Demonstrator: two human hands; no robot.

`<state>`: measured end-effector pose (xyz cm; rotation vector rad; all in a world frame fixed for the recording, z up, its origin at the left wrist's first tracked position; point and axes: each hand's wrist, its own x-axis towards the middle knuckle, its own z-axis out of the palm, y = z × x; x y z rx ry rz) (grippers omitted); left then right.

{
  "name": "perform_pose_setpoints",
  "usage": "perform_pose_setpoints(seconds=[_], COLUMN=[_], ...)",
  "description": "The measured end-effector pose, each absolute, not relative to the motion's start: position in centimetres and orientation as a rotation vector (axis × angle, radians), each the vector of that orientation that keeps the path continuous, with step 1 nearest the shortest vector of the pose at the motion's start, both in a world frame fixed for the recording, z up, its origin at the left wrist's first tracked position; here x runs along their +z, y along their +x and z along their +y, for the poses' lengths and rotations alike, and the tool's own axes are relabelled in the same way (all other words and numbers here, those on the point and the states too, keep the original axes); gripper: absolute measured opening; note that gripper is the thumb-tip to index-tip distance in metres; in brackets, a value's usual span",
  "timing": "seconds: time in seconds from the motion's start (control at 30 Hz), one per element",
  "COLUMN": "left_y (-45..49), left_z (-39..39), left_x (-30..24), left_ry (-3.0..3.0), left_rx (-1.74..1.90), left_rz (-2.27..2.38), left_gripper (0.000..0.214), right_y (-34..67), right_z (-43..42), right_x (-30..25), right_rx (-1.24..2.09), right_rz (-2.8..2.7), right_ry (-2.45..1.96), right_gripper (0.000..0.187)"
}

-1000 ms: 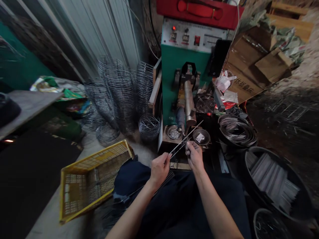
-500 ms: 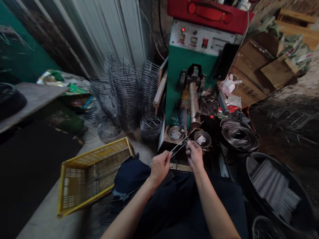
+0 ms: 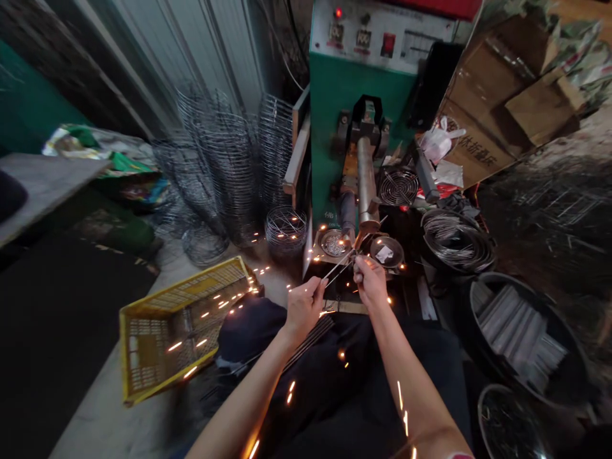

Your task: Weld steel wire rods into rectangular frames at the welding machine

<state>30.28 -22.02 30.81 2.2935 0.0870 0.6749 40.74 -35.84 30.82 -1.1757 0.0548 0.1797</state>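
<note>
My left hand [image 3: 305, 306] is closed on thin metal rods [image 3: 338, 268] that slant up and right toward the electrode tip of a green spot welder [image 3: 329, 127]. Close by, the fingers of my right hand [image 3: 370, 278] pinch something small at the rods' far end; what it is I cannot make out. Orange sparks fly from that spot across my arms and lap. Just behind my fingers stand a dish of small shiny metal pieces [image 3: 333, 243] and a dark round dish with a white scrap [image 3: 386, 252]. More thin rods [image 3: 308, 344] lie across my lap.
A yellow plastic crate [image 3: 184, 338] stands on the floor at left, with tall stacks of wire rings [image 3: 224, 166] behind it. At right are a coil of metal strips [image 3: 456, 242] and a black tub [image 3: 478, 299] of metal rods. A cardboard box [image 3: 492, 108] leans behind.
Sparks have burst out around the welder's tip and spread over the crate, my arms and my lap. The view has tipped slightly downward. Both hands keep nearly the same hold.
</note>
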Motion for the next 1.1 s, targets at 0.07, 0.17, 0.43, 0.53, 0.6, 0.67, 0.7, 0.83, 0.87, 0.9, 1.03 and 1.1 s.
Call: perform_pose_setpoints(seconds=[0.07, 0.17, 0.43, 0.53, 0.6, 0.67, 0.7, 0.83, 0.87, 0.9, 1.03, 1.1], left_y=[30.3, 30.8, 33.4, 33.6, 33.7, 33.8, 33.9, 34.0, 34.1, 34.1, 34.4, 34.3], left_z=[-22.3, -22.7, -23.0, -22.7, -22.6, -22.4, -22.4, -22.2, -22.2, -22.1, -21.6, -21.0], left_x=[30.8, 30.9, 30.8, 31.0, 31.1, 31.0, 31.0, 30.8, 30.8, 30.8, 30.7, 30.7], left_ry=[2.290, 2.298, 2.264, 2.252, 2.255, 2.261, 2.263, 2.247, 2.249, 2.253, 2.317, 2.413], left_rx=[0.672, 0.666, 0.675, 0.680, 0.674, 0.660, 0.647, 0.623, 0.627, 0.636, 0.693, 0.710], left_rz=[0.078, 0.038, 0.008, 0.007, 0.009, 0.020, 0.025, 0.059, 0.053, 0.037, -0.096, -0.229], left_gripper=[0.036, 0.034, 0.037, 0.037, 0.037, 0.037, 0.036, 0.037, 0.037, 0.037, 0.037, 0.036], right_y=[40.8, 41.1, 43.2, 43.5, 43.6, 43.8, 43.9, 43.5, 43.0, 42.3, 37.9, 35.0], right_z=[-36.3, -37.3, -38.7, -38.5, -38.3, -38.1, -38.0, -38.9, -39.5, -40.2, -43.6, -44.8], right_x=[30.8, 30.8, 30.8, 30.9, 31.0, 31.0, 31.0, 31.3, 31.5, 31.5, 30.9, 29.6], right_rx=[0.183, 0.166, 0.126, 0.124, 0.122, 0.120, 0.119, 0.137, 0.156, 0.184, 0.361, 0.482], right_rz=[0.020, -0.007, -0.060, -0.065, -0.070, -0.072, -0.067, -0.061, -0.067, -0.075, -0.101, -0.113], right_ry=[-1.206, -1.262, -1.346, -1.352, -1.361, -1.375, -1.384, -1.410, -1.429, -1.461, -1.651, -1.722], right_gripper=[0.035, 0.035, 0.036, 0.036, 0.036, 0.036, 0.036, 0.035, 0.035, 0.035, 0.037, 0.040])
